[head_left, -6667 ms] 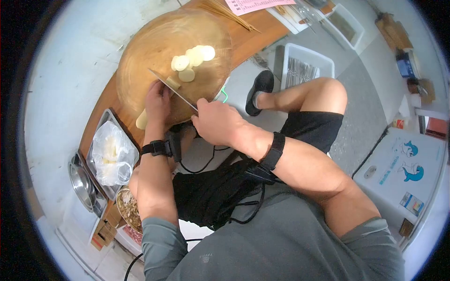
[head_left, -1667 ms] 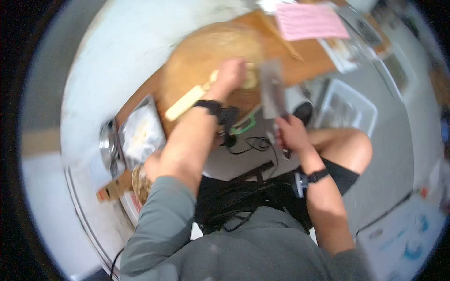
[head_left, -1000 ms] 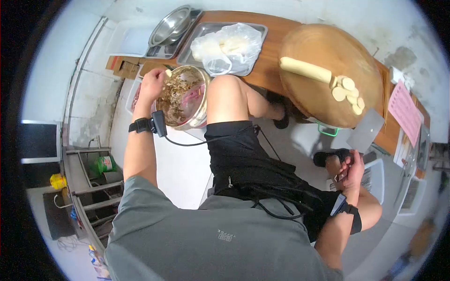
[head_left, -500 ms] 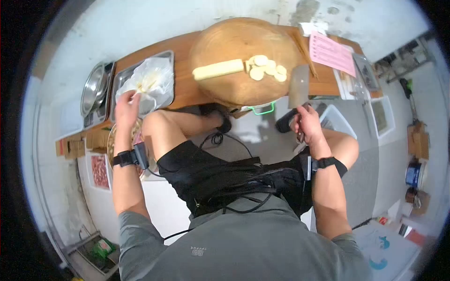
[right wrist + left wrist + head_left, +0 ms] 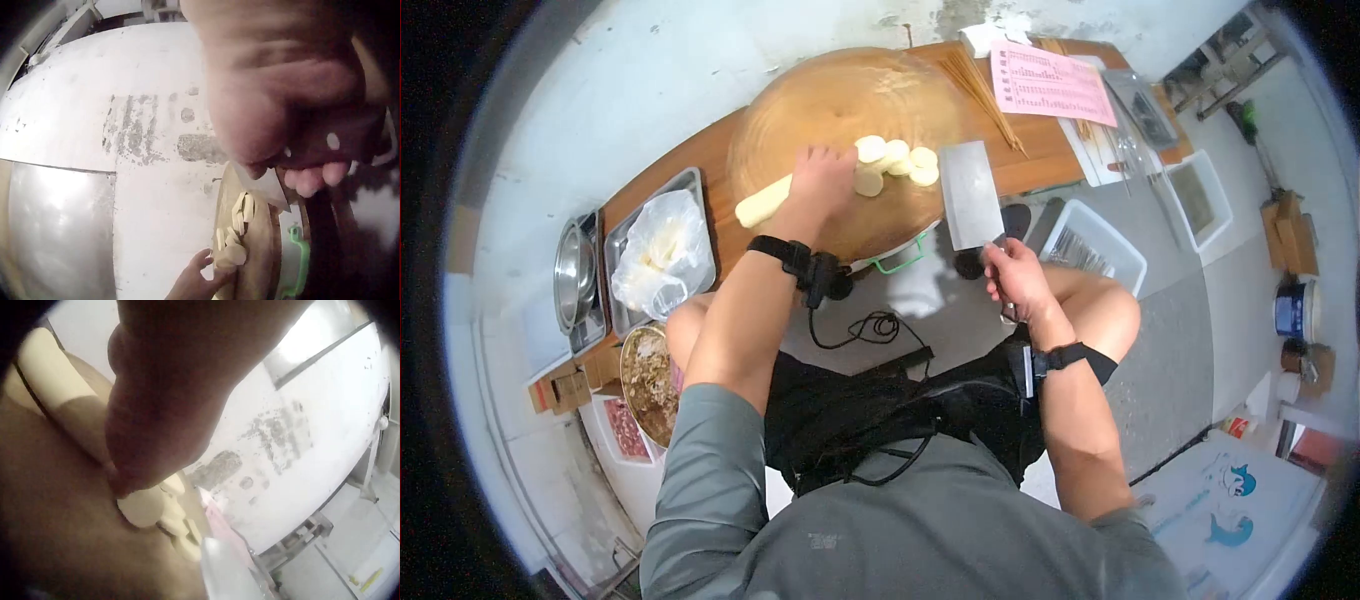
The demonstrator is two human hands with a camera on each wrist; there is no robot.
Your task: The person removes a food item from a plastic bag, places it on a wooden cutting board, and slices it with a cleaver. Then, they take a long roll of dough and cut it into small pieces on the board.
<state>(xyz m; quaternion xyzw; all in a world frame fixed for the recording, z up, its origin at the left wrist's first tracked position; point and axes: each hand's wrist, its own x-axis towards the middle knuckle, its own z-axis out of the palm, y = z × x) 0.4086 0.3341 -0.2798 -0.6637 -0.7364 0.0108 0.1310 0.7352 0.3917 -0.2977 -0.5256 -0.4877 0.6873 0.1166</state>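
A pale yellow log-shaped food (image 5: 763,201) lies on the round wooden chopping board (image 5: 830,85). My left hand (image 5: 821,180) holds it near its cut end, fingers curled over the top and hiding that end in the head view. Several round slices (image 5: 923,166) of the same food lie just to the right of the hand; the left wrist view shows one slice (image 5: 142,506) right at the fingertips. My right hand (image 5: 1020,279) grips the dark handle of a cleaver (image 5: 972,195). Its broad blade points away from me, beside the board's right edge.
On the left are a metal tray (image 5: 702,190) with a plastic bag (image 5: 662,255), steel bowls (image 5: 572,275) and a basin of brown mixture (image 5: 650,385). Right of the board lie thin sticks (image 5: 985,100) and a pink sheet (image 5: 1050,82). A white bin (image 5: 1095,245) stands below.
The left hand went from the board to the basin on the left, with a small pale piece at its fingers, then back to the log. The cleaver moved from the log to beside the board.
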